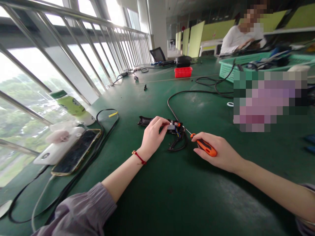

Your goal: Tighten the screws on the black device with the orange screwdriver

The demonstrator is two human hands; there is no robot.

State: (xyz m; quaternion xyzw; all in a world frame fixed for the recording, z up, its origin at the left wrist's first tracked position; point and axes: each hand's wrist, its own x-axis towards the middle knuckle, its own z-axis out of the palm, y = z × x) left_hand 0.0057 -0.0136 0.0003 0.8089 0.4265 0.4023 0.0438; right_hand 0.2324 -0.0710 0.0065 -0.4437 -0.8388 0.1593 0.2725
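Observation:
My left hand [154, 132] rests on a black device [145, 121] lying on the green table, its thumb and forefinger closed at a small silver-grey part [171, 127]. Colored wires, an orange piece and a black curved piece [178, 144] show at the device's right end. My right hand [219, 150] is wrapped round an orange and black screwdriver [205, 147]. The screwdriver's thin shaft points up and left toward the device's right end; whether its tip touches anything is too small to tell. A black cable [172, 95] runs from there to the back right.
Two phones [76, 152], a green-labelled bottle [72, 106] and black cables lie at the left by the railing. Farther back are a red basket [183, 72], a green basket [226, 70] and a small black part [145, 87]. Another person [242, 39] sits across the table.

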